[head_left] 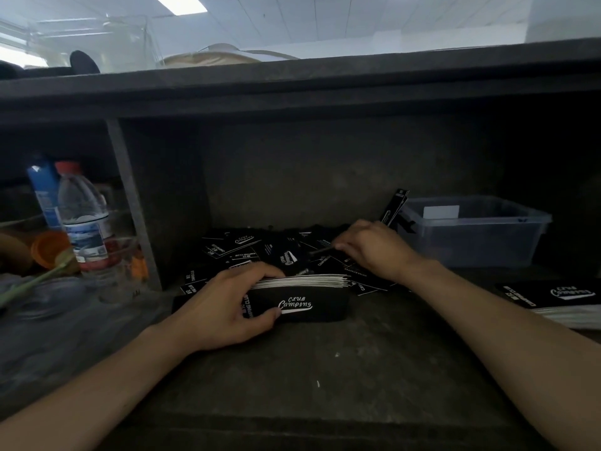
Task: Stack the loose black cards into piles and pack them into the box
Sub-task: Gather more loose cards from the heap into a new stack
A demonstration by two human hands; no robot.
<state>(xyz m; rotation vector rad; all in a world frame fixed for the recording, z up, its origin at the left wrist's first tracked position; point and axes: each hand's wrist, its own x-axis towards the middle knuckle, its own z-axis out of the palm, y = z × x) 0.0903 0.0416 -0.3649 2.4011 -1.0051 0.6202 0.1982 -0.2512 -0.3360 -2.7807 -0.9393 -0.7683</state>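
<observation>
Midway along the worktop [325,369], the left hand [227,307] grips the card pile [302,297] on edge; the right hand [370,249] pinches a loose card [320,251]: align it flush before adding.

Matt black printed cards [247,247] with white paper edges, translucent smooth plastic box [471,232] at two o'clock, clear glossy plastic bottle [83,219] — nine o'clock, dull rough grey worktop [325,369]

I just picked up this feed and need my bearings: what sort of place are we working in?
Probably a packing bench in a workshop or stockroom: a dark worktop under a shelf, a heap of printed black cards, a clear plastic box beside it, and office-style ceiling panels beyond.
</observation>
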